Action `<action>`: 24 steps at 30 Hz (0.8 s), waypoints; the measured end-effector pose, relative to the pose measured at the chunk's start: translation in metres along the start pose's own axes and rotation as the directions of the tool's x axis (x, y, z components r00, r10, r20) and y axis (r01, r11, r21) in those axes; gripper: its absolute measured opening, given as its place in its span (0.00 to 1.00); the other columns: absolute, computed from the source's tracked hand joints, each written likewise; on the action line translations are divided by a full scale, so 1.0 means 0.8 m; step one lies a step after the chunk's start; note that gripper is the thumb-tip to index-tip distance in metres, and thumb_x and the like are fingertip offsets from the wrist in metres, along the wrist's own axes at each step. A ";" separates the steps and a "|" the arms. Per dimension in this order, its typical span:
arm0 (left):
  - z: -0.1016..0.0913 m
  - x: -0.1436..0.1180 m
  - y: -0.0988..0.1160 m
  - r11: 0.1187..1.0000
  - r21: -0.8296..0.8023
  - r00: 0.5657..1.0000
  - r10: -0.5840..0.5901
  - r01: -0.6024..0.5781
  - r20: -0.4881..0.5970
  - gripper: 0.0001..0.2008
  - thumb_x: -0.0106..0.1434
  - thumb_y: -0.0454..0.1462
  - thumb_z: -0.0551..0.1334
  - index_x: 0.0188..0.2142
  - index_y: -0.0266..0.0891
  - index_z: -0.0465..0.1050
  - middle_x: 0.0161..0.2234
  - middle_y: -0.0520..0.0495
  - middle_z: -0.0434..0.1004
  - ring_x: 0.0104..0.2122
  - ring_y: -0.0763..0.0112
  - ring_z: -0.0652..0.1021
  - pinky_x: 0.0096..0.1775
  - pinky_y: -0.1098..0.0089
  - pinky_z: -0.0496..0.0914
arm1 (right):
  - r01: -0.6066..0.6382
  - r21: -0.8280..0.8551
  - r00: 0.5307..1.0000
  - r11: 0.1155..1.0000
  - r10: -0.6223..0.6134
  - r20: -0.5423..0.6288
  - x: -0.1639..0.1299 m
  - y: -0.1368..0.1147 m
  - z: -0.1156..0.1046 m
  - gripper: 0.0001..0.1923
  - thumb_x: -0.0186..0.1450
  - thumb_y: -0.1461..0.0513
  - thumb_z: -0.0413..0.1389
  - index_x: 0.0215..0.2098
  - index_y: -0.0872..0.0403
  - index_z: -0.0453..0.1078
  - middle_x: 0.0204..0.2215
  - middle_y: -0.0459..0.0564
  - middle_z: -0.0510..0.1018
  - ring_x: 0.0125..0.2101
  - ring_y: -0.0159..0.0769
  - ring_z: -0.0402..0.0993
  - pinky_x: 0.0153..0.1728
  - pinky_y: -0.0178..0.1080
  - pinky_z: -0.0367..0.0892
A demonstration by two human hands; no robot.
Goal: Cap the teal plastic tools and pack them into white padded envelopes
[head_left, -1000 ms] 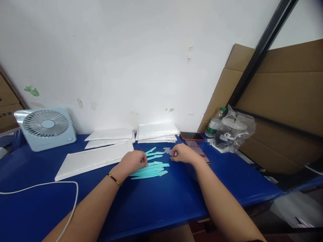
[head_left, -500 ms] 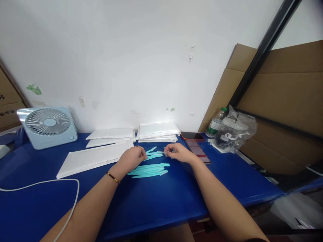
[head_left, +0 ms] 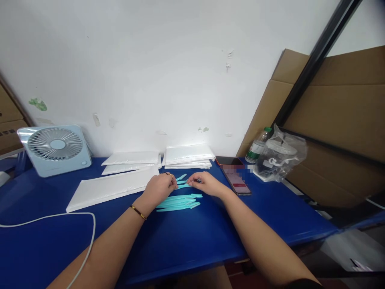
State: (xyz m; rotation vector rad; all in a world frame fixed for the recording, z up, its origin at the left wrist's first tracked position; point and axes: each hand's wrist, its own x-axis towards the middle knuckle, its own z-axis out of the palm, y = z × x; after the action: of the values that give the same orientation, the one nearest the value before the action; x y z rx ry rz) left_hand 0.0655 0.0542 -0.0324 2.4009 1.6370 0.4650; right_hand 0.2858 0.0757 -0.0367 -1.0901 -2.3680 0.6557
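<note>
Blue table (head_left: 186, 245), teal sticks (head_left: 179, 202) by my hands.
Left hand (head_left: 159, 188) and right hand (head_left: 207, 184) together pinch one stick (head_left: 183, 185) behind the pile; the rest lie loose.

Smooth matt plastic teal sticks (head_left: 179, 201) lie on a glossy blue table (head_left: 192, 237) beside slick white plastic mailers (head_left: 111, 187).

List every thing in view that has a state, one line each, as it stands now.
Left hand: curled, fingertips on a teal stick.
Right hand: pinching the same stick's other end.
Teal sticks: lying loose in a flat bunch on the table.
White pouches: stacked flat by the wall.
Fan: upright; running or not, cannot tell.
Phone: screen lit, face up.
Bottle: upright, capped.
</note>
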 end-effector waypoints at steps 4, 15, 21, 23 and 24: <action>-0.004 -0.003 -0.001 1.000 -0.024 0.998 -0.014 0.013 -0.054 0.09 0.57 0.41 0.56 0.37 0.43 0.71 0.37 0.49 0.75 0.37 0.66 0.74 0.35 0.70 0.63 | -0.036 -0.092 0.996 0.995 0.028 -0.087 -0.012 0.019 -0.027 0.10 0.63 0.60 0.51 0.38 0.52 0.74 0.36 0.49 0.75 0.33 0.33 0.70 0.36 0.35 0.62; 0.000 -0.008 -0.001 0.990 -0.141 0.971 0.055 -0.022 0.231 0.09 0.54 0.43 0.58 0.27 0.42 0.73 0.28 0.51 0.75 0.28 0.70 0.73 0.27 0.72 0.61 | -0.169 -0.188 0.980 0.968 0.184 0.068 -0.026 0.027 -0.044 0.04 0.54 0.63 0.59 0.29 0.54 0.71 0.32 0.49 0.74 0.32 0.35 0.69 0.36 0.37 0.61; -0.005 -0.006 -0.009 0.982 -0.182 0.993 -0.023 0.045 0.119 0.10 0.56 0.44 0.56 0.30 0.42 0.70 0.27 0.51 0.74 0.28 0.71 0.73 0.26 0.73 0.60 | -0.207 0.262 0.974 0.943 0.173 0.147 -0.027 0.025 -0.045 0.11 0.56 0.56 0.58 0.33 0.57 0.69 0.26 0.47 0.73 0.25 0.28 0.67 0.26 0.32 0.64; -0.006 -0.005 -0.011 0.982 -0.182 0.994 -0.027 0.046 0.106 0.10 0.56 0.44 0.56 0.30 0.41 0.70 0.27 0.51 0.74 0.27 0.71 0.72 0.26 0.73 0.59 | -0.214 0.343 0.971 0.915 0.162 0.173 -0.026 0.024 -0.044 0.13 0.55 0.55 0.59 0.33 0.57 0.69 0.26 0.47 0.73 0.24 0.27 0.67 0.26 0.32 0.65; -0.006 -0.004 -0.012 0.982 -0.181 0.994 -0.027 0.045 0.104 0.10 0.56 0.45 0.56 0.30 0.41 0.69 0.27 0.52 0.74 0.27 0.71 0.72 0.26 0.73 0.59 | -0.217 0.361 0.970 0.907 0.160 0.182 -0.025 0.023 -0.043 0.14 0.55 0.55 0.59 0.33 0.57 0.69 0.26 0.47 0.73 0.23 0.27 0.67 0.26 0.32 0.65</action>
State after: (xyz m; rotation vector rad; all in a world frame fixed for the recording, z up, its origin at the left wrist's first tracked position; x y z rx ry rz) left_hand 0.0542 0.0544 -0.0317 2.2203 1.5220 0.4588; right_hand 0.3280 0.0781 -0.0239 -1.1320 -2.1390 1.2465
